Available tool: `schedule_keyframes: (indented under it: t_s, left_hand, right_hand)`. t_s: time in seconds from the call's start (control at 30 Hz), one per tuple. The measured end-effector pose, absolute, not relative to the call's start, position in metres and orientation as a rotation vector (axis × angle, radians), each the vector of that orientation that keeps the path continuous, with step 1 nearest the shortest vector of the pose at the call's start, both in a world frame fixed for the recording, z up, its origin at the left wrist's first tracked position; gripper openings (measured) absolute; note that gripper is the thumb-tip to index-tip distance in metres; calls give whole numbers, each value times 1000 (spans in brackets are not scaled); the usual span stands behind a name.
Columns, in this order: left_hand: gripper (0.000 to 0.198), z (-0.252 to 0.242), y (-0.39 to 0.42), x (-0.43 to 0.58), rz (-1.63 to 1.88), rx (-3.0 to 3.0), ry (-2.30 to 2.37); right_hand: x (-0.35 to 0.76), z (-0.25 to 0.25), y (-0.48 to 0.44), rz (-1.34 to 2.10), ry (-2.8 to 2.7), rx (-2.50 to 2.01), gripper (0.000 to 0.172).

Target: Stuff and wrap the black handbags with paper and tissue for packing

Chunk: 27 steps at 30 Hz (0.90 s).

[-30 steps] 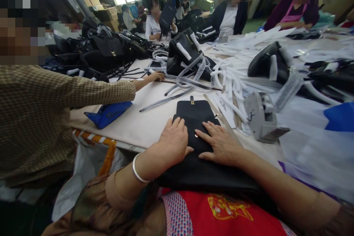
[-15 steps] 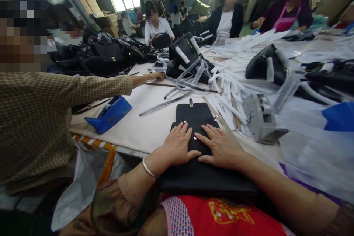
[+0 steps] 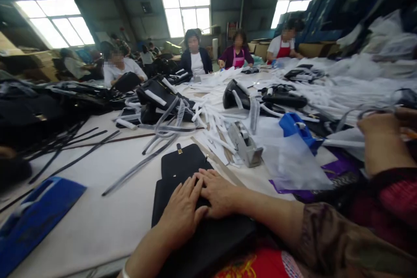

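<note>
A black leather bag (image 3: 182, 166) lies flat on the white table (image 3: 107, 213) in front of me, its flap turned away with a small gold clasp at the far end. My left hand (image 3: 182, 213) rests palm down on the bag, fingers stretched out. My right hand (image 3: 219, 193) lies flat beside it, fingertips touching the left hand's fingers over the bag's middle. Neither hand grips anything.
A grey tape dispenser (image 3: 245, 143) stands right of the bag, amid white strips (image 3: 215, 134) and clear plastic. A blue dispenser (image 3: 35, 215) lies at the left, another blue one (image 3: 298, 127) at the right. Black bags (image 3: 163, 100) pile mid-table. Several people sit around; another person's hand (image 3: 382, 139) shows at right.
The view has swung up and to the right; the checked-sleeve neighbour has left the frame. My hands have drawn together on the bag, their fingers now touching.
</note>
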<state>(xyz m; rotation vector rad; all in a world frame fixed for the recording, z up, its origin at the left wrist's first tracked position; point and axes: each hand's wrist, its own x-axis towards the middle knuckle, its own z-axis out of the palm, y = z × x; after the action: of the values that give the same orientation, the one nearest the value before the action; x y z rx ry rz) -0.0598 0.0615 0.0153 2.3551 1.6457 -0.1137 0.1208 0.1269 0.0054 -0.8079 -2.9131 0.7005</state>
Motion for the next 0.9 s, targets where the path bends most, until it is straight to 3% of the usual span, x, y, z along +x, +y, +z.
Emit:
schedule_keyframes:
  t_s: [0.17, 0.23, 0.37, 0.43, 0.5, 0.57, 0.7, 0.9]
  left_hand:
    - [62, 2, 65, -64, -155, 2462, 1623]
    - [56, 0, 68, -64, -163, 2494, 1613]
    - [53, -3, 71, -64, -144, 2525, 1607]
    - [53, -4, 72, -64, -136, 2533, 1607]
    - [52, -4, 71, -64, -136, 2534, 1615]
    - [52, -4, 70, -64, -132, 2536, 1622]
    - [53, -1, 68, -64, -138, 2525, 1630]
    - [54, 4, 66, -62, -158, 2492, 1618]
  right_hand:
    - [153, -1, 125, 615, -2603, -651, 37]
    - [181, 0, 123, 570, -2379, -685, 24]
    - [252, 0, 127, 201, -2006, -1224, 23]
    - [285, -8, 131, 71, -1979, -1619, 32]
    - [307, -19, 136, 82, -1964, -1983, 41]
    - [320, -32, 140, 154, -1919, -2185, 36]
    - [330, -43, 148, 261, -1848, -2190, 9]
    - [351, -18, 162, 289, -1621, -2017, 30]
